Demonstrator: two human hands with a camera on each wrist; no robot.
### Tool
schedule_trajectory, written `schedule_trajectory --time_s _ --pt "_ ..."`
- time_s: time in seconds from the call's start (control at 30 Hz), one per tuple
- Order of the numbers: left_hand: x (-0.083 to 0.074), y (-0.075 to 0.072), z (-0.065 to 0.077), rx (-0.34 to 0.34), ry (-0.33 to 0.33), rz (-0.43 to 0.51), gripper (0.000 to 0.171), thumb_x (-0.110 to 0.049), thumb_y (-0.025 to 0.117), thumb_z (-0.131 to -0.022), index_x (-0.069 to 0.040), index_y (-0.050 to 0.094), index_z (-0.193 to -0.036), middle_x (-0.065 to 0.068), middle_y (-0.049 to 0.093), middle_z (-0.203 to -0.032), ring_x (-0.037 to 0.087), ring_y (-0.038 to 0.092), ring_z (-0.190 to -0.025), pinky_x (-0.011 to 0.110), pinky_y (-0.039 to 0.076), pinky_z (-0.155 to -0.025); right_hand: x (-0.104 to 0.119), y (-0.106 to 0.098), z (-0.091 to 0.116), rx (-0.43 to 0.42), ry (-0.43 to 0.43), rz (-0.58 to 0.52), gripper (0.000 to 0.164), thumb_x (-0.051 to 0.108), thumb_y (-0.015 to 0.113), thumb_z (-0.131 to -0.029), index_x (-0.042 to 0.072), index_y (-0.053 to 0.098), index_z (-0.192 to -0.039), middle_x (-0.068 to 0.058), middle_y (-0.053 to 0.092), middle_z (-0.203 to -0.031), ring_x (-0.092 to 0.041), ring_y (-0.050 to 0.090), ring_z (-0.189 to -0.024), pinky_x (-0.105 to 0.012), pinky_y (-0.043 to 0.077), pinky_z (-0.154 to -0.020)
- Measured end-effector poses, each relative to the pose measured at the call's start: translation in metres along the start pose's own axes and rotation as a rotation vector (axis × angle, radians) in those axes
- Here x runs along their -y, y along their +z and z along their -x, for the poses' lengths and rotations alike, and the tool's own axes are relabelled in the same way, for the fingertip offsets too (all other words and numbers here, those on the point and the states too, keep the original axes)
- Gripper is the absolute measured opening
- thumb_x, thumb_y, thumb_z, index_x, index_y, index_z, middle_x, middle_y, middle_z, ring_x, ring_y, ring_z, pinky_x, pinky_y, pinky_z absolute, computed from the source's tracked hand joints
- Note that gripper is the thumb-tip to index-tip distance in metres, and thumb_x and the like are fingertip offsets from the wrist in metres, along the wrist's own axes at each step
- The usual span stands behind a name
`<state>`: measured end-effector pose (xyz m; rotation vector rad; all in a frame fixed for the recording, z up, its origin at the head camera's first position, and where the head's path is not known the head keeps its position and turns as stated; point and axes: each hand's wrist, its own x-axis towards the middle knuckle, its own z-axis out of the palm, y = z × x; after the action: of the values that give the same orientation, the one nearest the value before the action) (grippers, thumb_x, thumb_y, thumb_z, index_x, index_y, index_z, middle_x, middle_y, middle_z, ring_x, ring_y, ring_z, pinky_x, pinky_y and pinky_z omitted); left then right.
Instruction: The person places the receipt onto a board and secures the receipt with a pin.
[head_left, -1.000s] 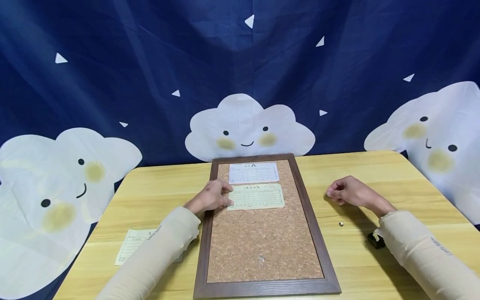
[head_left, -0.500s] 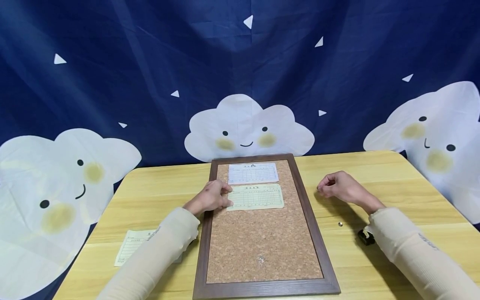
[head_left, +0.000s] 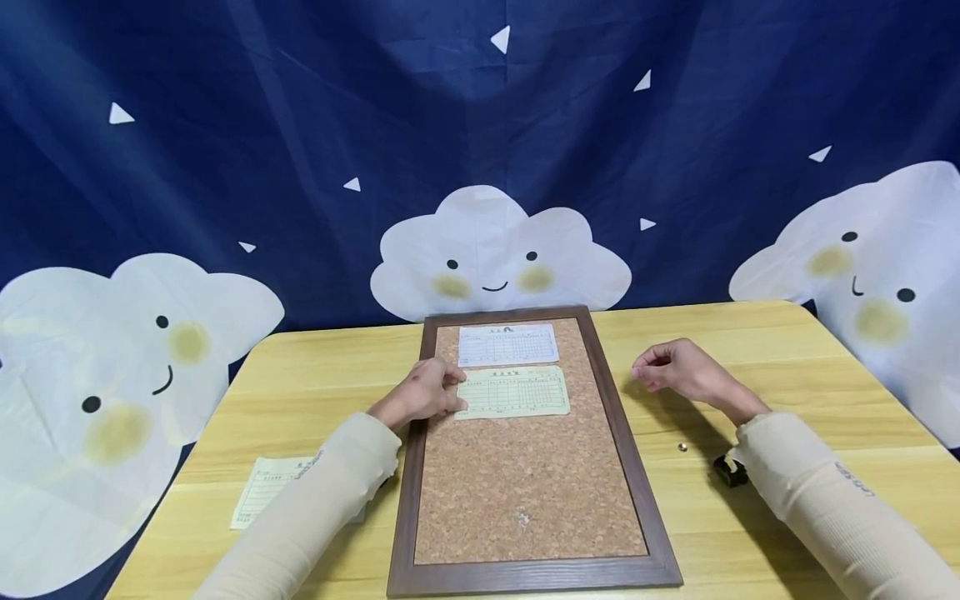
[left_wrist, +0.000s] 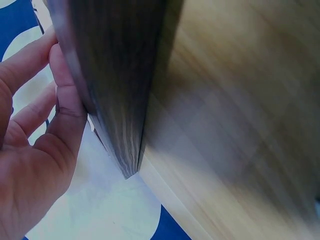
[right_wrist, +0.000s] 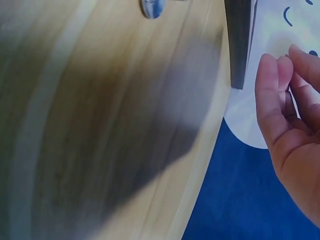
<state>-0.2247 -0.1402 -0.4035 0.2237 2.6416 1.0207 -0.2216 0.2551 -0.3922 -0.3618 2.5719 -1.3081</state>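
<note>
My left hand [head_left: 427, 390] rests at the left edge of a pale green receipt slip [head_left: 517, 392], pressing it with spread thumb and fingers on the framed corkboard [head_left: 525, 483]. In the left wrist view, that hand [left_wrist: 45, 130] is beside the dark board frame [left_wrist: 120, 90]. My right hand [head_left: 678, 371] hovers to the right of the board, thumb and fingertips together. In the right wrist view, a tiny dark bit, apparently a thumbtack, shows between the fingertips of this hand [right_wrist: 295, 130]. Above the green slip lies a white receipt slip [head_left: 508, 346] with a small dark mark at its top.
A silver thumbtack [head_left: 682, 447] lies on the wooden table [head_left: 795, 350] right of the board. Another pale green slip [head_left: 264, 492] is at the left, partly under the left sleeve [head_left: 315, 500]. A dark blue cloud-printed curtain [head_left: 480, 125] hangs behind the table.
My right hand has moved left and slightly away from me, closer to the board's right edge. The left hand and the slips have stayed in place.
</note>
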Motion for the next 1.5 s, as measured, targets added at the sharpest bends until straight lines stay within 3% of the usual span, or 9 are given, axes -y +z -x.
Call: schedule_trajectory --time_s 0.13,0.53,0.9,1.13,1.5 --pt "0.0 -0.001 0.0 0.0 -0.003 0.0 0.046 -0.001 0.082 -0.081 0.002 0.066 -0.124 0.013 0.059 -0.113 0.013 0.06 -0.061 0.025 0.053 -0.058 0.0 0.0 -0.001 0.006 -0.011 -0.003 0.016 0.005 0.066 -0.096 -0.011 0.067 -0.098 -0.014 0.07 -0.089 -0.027 0.07 -0.08 -0.037 0.059 -0.074" --pt "0.0 -0.001 -0.002 0.002 0.01 -0.013 0.047 -0.001 0.082 -0.081 0.003 0.066 -0.125 0.012 0.059 -0.112 0.012 0.059 -0.06 0.025 0.052 -0.058 0.004 0.001 -0.005 0.048 -0.006 -0.156 0.013 -0.001 0.067 -0.093 -0.012 0.06 -0.094 -0.018 0.068 -0.085 -0.024 0.069 -0.078 -0.039 0.059 -0.074" --pt "0.002 0.001 0.0 -0.001 0.021 0.0 0.046 0.001 0.081 -0.081 0.004 0.065 -0.124 0.013 0.059 -0.112 0.014 0.06 -0.062 0.026 0.052 -0.057 0.006 0.003 -0.007 0.052 -0.016 -0.121 0.019 0.003 0.068 -0.094 -0.016 0.065 -0.099 -0.013 0.066 -0.081 -0.025 0.07 -0.076 -0.039 0.059 -0.073" --pt "0.001 0.001 0.001 -0.003 0.03 -0.007 0.045 0.0 0.081 -0.081 0.004 0.065 -0.124 0.014 0.058 -0.113 0.014 0.06 -0.062 0.026 0.052 -0.058 0.006 0.004 -0.009 0.041 -0.007 -0.127 0.023 0.003 0.067 -0.095 -0.019 0.065 -0.103 -0.009 0.067 -0.078 -0.016 0.069 -0.071 -0.036 0.059 -0.073" --pt "0.0 0.001 0.001 -0.002 0.011 -0.009 0.045 -0.001 0.082 -0.081 0.002 0.066 -0.123 0.013 0.059 -0.113 0.014 0.06 -0.064 0.026 0.053 -0.06 0.014 0.008 -0.014 0.077 -0.031 -0.136 0.023 0.0 0.063 -0.097 -0.02 0.064 -0.107 -0.019 0.071 -0.091 -0.021 0.071 -0.076 -0.037 0.059 -0.074"
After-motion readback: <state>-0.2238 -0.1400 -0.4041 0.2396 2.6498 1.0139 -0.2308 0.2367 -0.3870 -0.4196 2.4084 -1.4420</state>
